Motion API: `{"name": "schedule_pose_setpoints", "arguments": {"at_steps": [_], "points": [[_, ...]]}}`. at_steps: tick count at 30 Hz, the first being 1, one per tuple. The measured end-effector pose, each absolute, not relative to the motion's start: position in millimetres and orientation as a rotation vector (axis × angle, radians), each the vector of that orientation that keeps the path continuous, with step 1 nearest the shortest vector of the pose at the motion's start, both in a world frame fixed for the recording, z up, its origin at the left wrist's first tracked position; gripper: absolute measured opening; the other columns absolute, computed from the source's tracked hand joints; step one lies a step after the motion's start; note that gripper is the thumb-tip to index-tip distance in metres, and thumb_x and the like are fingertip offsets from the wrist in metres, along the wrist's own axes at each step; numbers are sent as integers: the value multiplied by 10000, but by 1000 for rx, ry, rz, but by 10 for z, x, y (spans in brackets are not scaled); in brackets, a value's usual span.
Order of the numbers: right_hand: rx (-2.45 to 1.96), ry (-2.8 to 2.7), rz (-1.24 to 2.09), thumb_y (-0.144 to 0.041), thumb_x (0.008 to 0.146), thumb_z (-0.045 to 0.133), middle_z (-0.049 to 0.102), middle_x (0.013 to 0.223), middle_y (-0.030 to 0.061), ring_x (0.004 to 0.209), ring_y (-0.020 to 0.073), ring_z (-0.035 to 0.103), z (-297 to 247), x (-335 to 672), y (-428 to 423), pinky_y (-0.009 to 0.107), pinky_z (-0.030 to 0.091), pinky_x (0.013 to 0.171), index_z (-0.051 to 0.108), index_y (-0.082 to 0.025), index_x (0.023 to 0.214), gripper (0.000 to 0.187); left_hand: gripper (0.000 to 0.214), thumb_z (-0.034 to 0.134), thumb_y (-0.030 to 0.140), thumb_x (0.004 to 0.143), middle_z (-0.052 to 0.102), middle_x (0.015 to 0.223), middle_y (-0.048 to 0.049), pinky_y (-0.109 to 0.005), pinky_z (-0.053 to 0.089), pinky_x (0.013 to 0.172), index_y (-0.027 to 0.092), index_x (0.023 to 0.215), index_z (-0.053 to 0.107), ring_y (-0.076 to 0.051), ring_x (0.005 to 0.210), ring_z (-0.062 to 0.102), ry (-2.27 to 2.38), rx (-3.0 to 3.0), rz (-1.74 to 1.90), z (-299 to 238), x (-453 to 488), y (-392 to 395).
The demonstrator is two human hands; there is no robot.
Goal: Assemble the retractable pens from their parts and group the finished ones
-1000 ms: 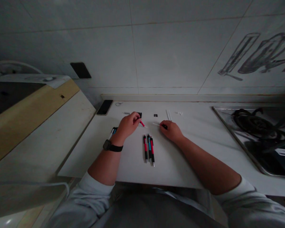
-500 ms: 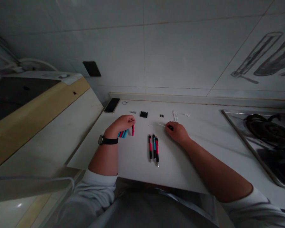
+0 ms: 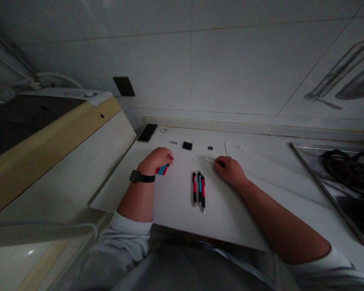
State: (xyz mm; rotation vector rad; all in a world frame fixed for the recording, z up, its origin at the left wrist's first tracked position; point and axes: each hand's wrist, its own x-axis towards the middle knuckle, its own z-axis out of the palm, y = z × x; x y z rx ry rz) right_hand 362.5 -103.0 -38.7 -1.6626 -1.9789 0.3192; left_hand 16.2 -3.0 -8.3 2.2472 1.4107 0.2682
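My left hand (image 3: 159, 158), with a dark watch on its wrist, is closed with fingertips pinched together; whether anything small is between them cannot be made out. Just below it lie several red and blue pen barrels (image 3: 161, 169), partly covered by the hand. My right hand (image 3: 230, 170) is closed around a thin whitish pen refill (image 3: 210, 161) that points left, with a black piece (image 3: 221, 164) showing at the fingers. Between the hands, nearer to me, lie three pens with black grips: a red pen (image 3: 194, 188), a blue pen (image 3: 199, 186) and another red pen (image 3: 203, 192).
Along the back lie a phone (image 3: 147, 133), small springs (image 3: 173, 142), black grips (image 3: 187, 145), small black parts (image 3: 210, 148), white refills (image 3: 227, 148) and small clear pieces (image 3: 242, 148). A gas stove (image 3: 336, 169) stands right; a pale appliance (image 3: 109, 137) stands left.
A red barrel that stood apart under my left fingertips now lies against the other barrels. My right hand keeps its hold on the refill. The whole view has shifted slightly.
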Motion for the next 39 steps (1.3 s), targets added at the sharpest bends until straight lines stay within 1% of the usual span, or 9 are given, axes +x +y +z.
{"name": "schedule_pose_setpoints", "arguments": {"at_steps": [7,15,19,24,29,32,35,37,39], "points": [[-1607,-1969,313,-273,911,561,733,928,73,843,214,646,-394,3638,-1025,323,473,801,726,-220,941,176,52,803,204,693,743,702,-16,-251,465,592,225,721,766,-164,631,674,1392,2228,332,-82,143,-21],[-1543,-1886,332,-287,913,574,703,937,73,863,210,651,-406,3643,-1015,333,496,834,723,-215,932,167,61,791,195,702,755,737,-23,-251,466,601,228,752,777,-168,659,679,1394,2246,310,-111,127,-8],[-1459,-1797,356,-328,920,588,666,937,84,830,202,647,-400,3630,-1016,333,525,798,729,-207,921,186,82,787,187,689,752,725,-23,-249,461,587,228,760,780,-165,642,670,1398,2252,303,-114,128,-7],[-1438,-1782,348,-363,937,576,654,901,79,753,184,621,-348,3600,-1043,331,527,751,733,-202,922,226,98,790,165,672,744,715,-12,-250,462,598,225,748,772,-163,642,670,1397,2238,296,-122,133,2],[-1407,-1750,390,-401,946,571,663,902,85,767,191,619,-359,3595,-1039,329,516,734,733,-206,943,253,85,804,172,665,734,694,-10,-258,471,603,228,716,767,-166,623,663,1406,2236,318,-130,123,7],[-1394,-1654,466,-449,924,593,673,905,78,787,195,617,-404,3589,-1010,332,503,748,722,-208,943,274,87,792,152,678,738,704,-13,-264,480,622,224,721,770,-168,633,662,1422,2233,283,-84,115,-7],[-1376,-1490,671,-522,888,609,677,874,61,779,191,613,-426,3561,-982,325,494,733,688,-206,935,329,74,789,156,715,737,725,-19,-271,477,633,217,753,774,-170,656,659,1419,2235,322,17,177,-50],[-1347,-1404,824,-568,870,609,671,846,46,755,183,606,-413,3530,-976,313,489,707,667,-209,939,369,35,776,215,783,747,782,-29,-279,487,669,215,818,781,-175,706,665,1362,2268,448,84,307,-113],[-1325,-1330,927,-603,847,621,679,872,44,746,174,603,-385,3494,-983,302,486,691,650,-216,939,399,88,732,273,865,751,861,-39,-289,501,725,210,905,778,-177,767,664,1272,2304,633,120,517,-215]]}}
